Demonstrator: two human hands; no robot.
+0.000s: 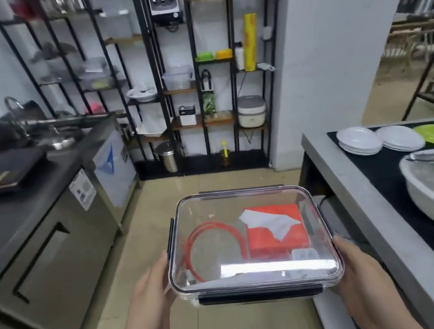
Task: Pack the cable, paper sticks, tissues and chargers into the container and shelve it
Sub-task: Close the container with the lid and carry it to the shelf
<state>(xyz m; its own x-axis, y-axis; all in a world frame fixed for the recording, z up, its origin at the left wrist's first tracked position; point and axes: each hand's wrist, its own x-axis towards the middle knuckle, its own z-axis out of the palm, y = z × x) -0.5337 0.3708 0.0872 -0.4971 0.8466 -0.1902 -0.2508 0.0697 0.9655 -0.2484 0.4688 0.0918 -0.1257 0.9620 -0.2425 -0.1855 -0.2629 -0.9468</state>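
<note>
Standing ahead, well apart: shelves [197, 87], tall, black, already crowded with boxes, bottles and a cooker. Possibly finding no free level wide enough, or knocking a neighbour while sliding in.

Flanking the aisle: steel counter [25, 208] on the left, grey table [335, 173] on the right, its corner lying near the carrying path. Risking a bump against that corner while walking forward.

Being carried at the middle, over the floor: container [249, 242], clear, lid on, latches appearing down though not certain on every side. Tilting it would be sending the contents sliding; a loose latch would be letting the lid spring.

Pressing on the container's left wall: left hand [151, 293], fingers straight, not curled round anything. Pressing on the right wall: right hand [354, 264], likewise flat. Holding by squeeze only, so slipping on smooth plastic is the main danger.

Lying inside: tissues [274, 230] in a red pack, red cable [212, 248] coiled beside it, chargers [305, 254] near the front corner, white and blurred. Paper sticks not being made out.
</note>
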